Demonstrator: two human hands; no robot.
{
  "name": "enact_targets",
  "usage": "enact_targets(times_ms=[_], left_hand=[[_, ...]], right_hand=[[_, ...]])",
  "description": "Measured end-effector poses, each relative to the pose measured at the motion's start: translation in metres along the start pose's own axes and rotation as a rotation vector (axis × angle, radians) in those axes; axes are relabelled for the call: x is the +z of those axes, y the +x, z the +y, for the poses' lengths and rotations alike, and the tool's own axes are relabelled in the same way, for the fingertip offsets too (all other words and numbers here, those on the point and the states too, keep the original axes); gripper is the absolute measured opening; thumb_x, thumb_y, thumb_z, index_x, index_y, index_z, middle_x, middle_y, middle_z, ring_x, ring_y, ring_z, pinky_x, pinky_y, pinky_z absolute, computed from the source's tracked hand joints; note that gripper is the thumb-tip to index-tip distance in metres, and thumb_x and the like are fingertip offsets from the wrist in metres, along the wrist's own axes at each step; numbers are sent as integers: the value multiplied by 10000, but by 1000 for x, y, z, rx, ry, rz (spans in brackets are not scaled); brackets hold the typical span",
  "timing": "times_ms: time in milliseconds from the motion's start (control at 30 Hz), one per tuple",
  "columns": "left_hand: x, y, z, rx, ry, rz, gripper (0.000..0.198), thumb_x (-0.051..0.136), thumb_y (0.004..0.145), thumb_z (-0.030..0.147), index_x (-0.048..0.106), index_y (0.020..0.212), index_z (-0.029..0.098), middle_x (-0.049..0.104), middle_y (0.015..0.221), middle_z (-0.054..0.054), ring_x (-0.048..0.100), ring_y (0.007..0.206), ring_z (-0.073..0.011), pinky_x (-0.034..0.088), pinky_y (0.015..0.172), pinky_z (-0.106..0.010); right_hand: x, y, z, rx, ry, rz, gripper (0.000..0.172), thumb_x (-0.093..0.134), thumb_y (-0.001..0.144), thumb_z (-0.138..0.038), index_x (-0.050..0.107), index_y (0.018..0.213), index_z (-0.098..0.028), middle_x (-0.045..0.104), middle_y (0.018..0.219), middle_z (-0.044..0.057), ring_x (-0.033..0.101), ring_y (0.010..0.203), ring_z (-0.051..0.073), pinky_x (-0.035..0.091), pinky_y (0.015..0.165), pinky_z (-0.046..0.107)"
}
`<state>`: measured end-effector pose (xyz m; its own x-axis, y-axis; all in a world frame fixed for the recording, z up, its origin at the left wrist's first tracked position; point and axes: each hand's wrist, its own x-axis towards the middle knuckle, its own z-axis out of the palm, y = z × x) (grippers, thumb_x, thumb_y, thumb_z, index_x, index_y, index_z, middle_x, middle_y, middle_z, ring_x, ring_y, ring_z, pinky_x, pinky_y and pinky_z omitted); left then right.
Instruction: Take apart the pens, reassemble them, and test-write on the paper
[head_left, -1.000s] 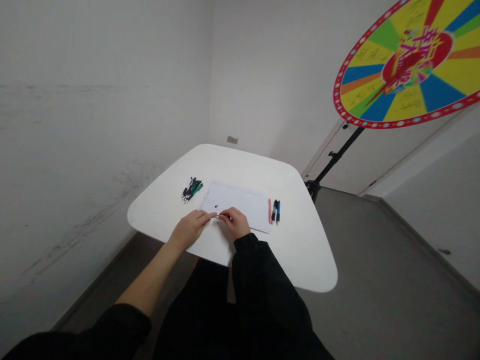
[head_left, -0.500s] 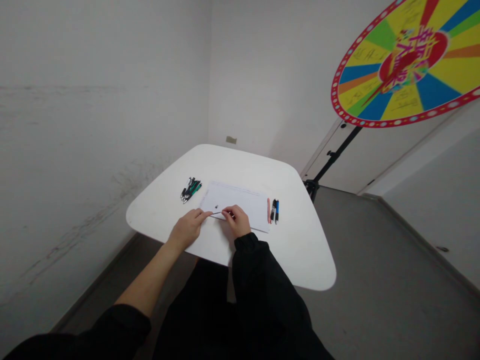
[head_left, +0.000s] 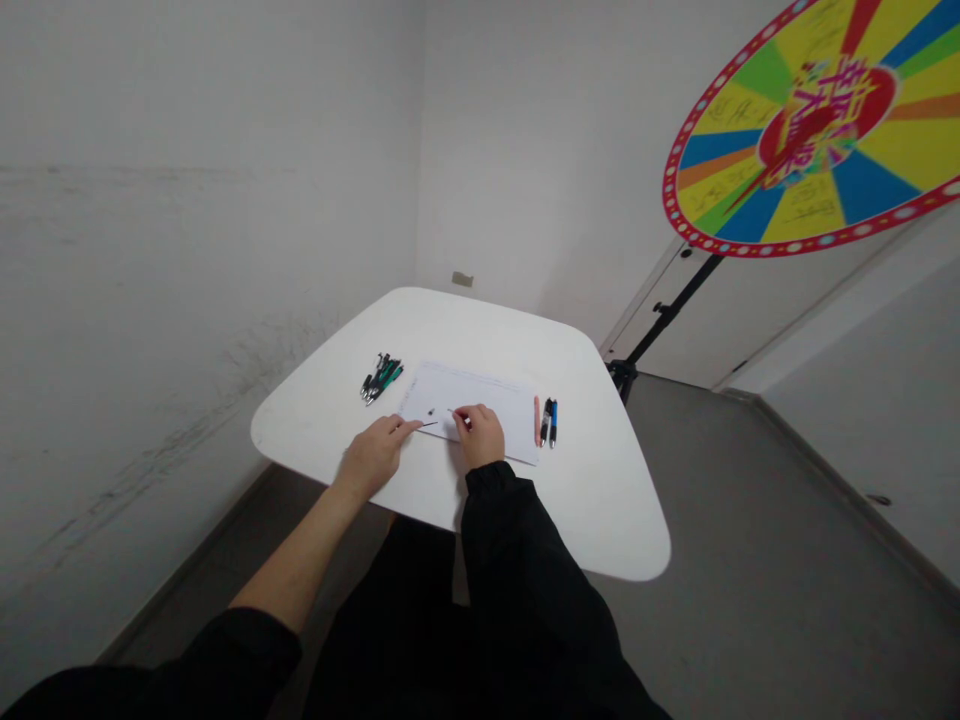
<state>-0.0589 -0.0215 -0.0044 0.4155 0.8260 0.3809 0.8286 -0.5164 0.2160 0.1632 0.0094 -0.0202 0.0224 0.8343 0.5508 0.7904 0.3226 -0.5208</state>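
My left hand (head_left: 373, 455) is closed on a thin dark pen refill (head_left: 430, 424), whose end points right over the near edge of a sheet of white paper (head_left: 491, 400). Just across from it, my right hand (head_left: 481, 435) pinches a small thin piece (head_left: 451, 411), too small to name; its tip sticks out to the left of the fingers. The two hands are apart. Between and beyond them lies a tiny dark part (head_left: 431, 412) on the paper.
Several black and green pens (head_left: 382, 378) lie in a pile on the white table (head_left: 600, 500), left of the paper. At its right side are a pink pen-like piece (head_left: 537, 420), a black pen (head_left: 546, 422) and a blue pen (head_left: 554, 424). A colourful prize wheel (head_left: 810, 130) stands at right.
My right hand has drawn away from the refill, slightly right and up, with a small thin piece showing at its fingertips. The refill's free end now shows in my left hand.
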Motion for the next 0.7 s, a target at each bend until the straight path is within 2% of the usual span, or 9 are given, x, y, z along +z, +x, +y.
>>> enact_targets(times_ms=[300, 700], left_hand=[[-2, 0, 1, 4, 0, 0, 480, 462, 933, 83, 600, 1341, 295, 641, 1101, -57, 581, 1048, -221, 524, 876, -321], [-3, 1, 2, 4, -3, -22, 475, 461, 929, 71, 607, 1331, 277, 643, 1097, -57, 583, 1050, -219, 523, 880, -321]], right_hand=[[12, 10, -7, -145, -217, -114, 161, 569, 964, -194, 712, 898, -224, 673, 916, 98, 536, 901, 251, 442, 820, 379], [5, 11, -17, -80, -294, -262, 124, 595, 968, -227, 718, 979, -209, 698, 1008, 97, 565, 978, 246, 435, 849, 349]])
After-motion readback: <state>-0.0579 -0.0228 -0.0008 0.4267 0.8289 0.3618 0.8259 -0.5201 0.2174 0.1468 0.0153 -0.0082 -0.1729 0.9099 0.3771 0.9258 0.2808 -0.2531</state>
